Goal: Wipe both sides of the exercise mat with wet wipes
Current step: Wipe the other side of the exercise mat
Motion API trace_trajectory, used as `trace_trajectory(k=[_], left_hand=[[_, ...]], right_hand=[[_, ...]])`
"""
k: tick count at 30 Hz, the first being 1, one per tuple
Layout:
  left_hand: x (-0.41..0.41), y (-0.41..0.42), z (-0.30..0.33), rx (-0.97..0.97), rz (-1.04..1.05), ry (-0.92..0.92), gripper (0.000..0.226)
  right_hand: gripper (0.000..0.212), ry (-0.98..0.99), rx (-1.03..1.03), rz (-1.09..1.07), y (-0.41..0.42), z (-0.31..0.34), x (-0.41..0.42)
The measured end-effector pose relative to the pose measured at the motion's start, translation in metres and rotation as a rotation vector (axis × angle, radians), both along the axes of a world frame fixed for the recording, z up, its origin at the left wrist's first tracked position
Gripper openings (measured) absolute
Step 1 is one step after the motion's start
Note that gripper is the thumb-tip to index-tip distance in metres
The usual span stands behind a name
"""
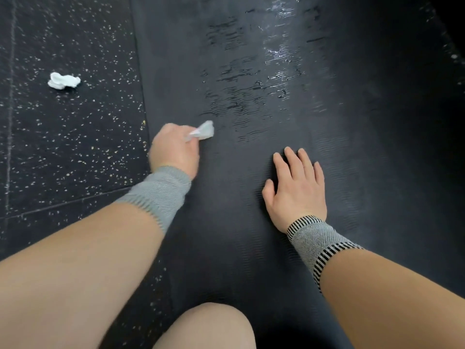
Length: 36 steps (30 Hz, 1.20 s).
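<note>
A crumpled white wipe (64,81) is seen lying on the speckled floor (75,137), left of the mat. The left hand (175,151) is closed around a wet wipe (203,131), held at the left part of the dark exercise mat (352,147). Wet streaks (251,96) are visible further along it. The right hand (297,192) is laid flat on the mat, fingers spread.

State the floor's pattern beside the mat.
Black floor with pale speckles; head view.
</note>
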<state>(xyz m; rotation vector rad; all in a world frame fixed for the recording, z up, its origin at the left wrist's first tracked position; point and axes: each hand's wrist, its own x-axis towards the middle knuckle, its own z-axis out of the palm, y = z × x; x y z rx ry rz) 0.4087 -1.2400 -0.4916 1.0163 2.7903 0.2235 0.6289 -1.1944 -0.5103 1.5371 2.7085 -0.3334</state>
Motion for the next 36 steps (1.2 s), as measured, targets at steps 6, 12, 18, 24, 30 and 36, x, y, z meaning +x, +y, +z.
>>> trace_trajectory(k=[6,12,18,24,30,36], left_hand=[[-0.009,0.0,-0.001,0.018,0.111,0.037,0.034],[0.051,0.045,-0.002,0.082,-0.127,-0.153,0.028],[-0.012,-0.044,0.008,0.07,0.108,-0.017,0.029],[0.059,-0.021,-0.008,0.175,-0.062,-0.149,0.023],[0.075,-0.015,-0.003,0.233,-0.369,-0.129,0.028],[-0.008,-0.058,0.008,0.072,0.151,-0.021,0.03]], right_hand=[[0.061,0.006,0.047,-0.013,-0.001,-0.002,-0.001],[0.06,-0.004,0.026,0.003,0.001,-0.002,0.0],[0.059,-0.012,0.015,0.005,0.001,-0.003,0.0],[0.06,0.013,0.051,-0.006,-0.001,-0.003,-0.001],[0.059,0.016,0.053,-0.004,0.0,-0.004,-0.001],[0.061,0.011,0.063,-0.008,0.0,-0.004,-0.001]])
